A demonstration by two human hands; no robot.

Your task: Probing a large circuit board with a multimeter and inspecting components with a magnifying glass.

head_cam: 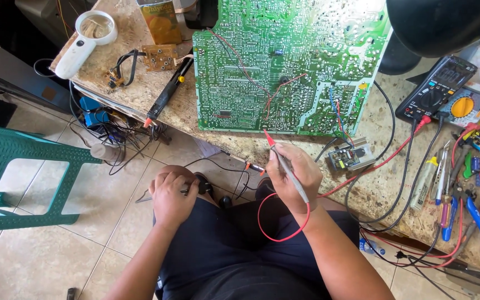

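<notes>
My right hand (294, 173) grips a red test probe (278, 154) like a pen, its tip just below the lower edge of a large green circuit board (284, 61) lying solder side up on the bench. A red lead (284, 219) loops from the probe over my lap. My left hand (170, 197) rests on my left knee, closed around a small dark tool (201, 184) with a thin metal part sticking out to the left. A black multimeter (437, 86) lies at the right, with red and black leads plugged in.
A stone-topped bench (373, 183) carries a small circuit module (350, 156), a soldering iron (169, 91), a white magnifier (87, 39), a small brown board (159, 55) and several tools at the right (462, 189). A green plastic stool (23, 172) stands on the tiled floor at left.
</notes>
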